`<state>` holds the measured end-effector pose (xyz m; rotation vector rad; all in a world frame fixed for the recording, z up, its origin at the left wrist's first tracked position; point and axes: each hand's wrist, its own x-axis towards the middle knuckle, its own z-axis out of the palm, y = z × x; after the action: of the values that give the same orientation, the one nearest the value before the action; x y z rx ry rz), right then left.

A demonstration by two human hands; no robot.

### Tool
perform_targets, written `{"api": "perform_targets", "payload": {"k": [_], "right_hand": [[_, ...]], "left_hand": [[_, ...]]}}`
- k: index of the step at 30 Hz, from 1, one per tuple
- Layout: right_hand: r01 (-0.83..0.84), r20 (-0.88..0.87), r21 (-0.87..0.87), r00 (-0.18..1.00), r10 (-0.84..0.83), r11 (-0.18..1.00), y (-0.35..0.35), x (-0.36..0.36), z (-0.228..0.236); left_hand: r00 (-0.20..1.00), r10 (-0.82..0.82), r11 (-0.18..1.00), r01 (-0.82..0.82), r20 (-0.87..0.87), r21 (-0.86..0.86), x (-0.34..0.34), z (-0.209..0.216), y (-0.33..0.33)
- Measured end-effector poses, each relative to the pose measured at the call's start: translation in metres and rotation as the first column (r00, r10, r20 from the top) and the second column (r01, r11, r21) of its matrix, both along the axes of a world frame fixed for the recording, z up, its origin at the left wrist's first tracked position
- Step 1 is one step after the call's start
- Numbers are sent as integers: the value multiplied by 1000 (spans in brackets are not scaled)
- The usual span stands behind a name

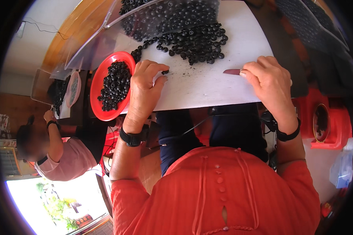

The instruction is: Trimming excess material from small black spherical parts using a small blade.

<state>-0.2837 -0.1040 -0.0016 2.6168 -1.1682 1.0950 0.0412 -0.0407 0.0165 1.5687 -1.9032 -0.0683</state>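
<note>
My left hand (144,84) is closed in a pinch on a small black bead (165,72), just over the white tabletop (223,91). In my right hand (268,76) is a small knife (232,71), its narrow reddish-looking blade pointing left; the handle is hidden in my fingers. Beside my left hand stands a red plate (98,110) bearing many round black beads (117,84), several showing a hole. A larger loose pile of the same beads (200,43) lies beyond my hands. Dark crumbs are scattered between the hands.
A clear plastic bin (117,23) with more black beads stands at the far side. At the left, a person (68,152) sits near a pink plate (73,89) and other dark beads. Red plastic stools (333,125) stand at the right.
</note>
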Motion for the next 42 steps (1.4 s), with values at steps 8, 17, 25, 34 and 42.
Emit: {"api": "perform_targets", "payload": {"k": [8,17,25,34,42], "right_hand": [[-203,454,226,887,82,953,8,26,21],[-335,598,199,786,157,921,7,66,0],[-277,509,194,849,145,941,2,69,-10],[-250,483,190,866,132,949,1,70,-12],[-313,579,196,802,148,929,6,70,-11]], "left_hand": [[965,121,993,-118,-231,26,-2,-4,12],[968,83,996,-70,236,-62,-5,-11,-14],[974,55,996,-37,222,-87,0,-15,-12],[953,5,995,25,302,-95,-3,-7,-16],[760,44,965,135,-649,223,-17,1,12]]}}
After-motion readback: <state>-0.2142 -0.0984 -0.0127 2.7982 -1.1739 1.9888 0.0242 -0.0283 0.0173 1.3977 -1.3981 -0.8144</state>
